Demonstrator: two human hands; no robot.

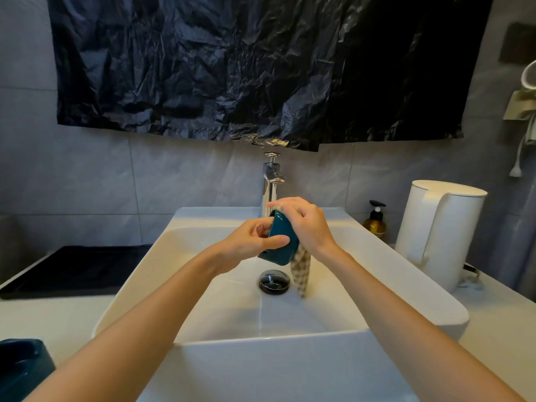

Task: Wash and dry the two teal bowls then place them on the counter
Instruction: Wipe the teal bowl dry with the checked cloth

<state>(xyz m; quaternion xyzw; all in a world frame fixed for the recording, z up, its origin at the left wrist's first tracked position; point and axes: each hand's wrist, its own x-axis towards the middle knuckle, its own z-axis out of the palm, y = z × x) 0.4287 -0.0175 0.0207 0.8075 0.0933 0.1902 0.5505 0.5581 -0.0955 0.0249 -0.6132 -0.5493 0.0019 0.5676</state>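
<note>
Over the white sink (391,274), my left hand (249,242) grips a teal bowl (282,239) tilted on its side, thumb across its outer wall. My right hand (304,223) holds a checkered cloth (301,274) against the bowl's far side, and the cloth's tail hangs down toward the basin. A second teal bowl (21,369) stands on the counter at the lower left edge, partly cut off by the frame.
A chrome faucet (271,184) rises behind the hands, with no water visibly running. The black drain plug (274,281) sits below them. A white kettle (438,236) and an amber pump bottle (375,223) stand right; a black tray (75,271) lies left.
</note>
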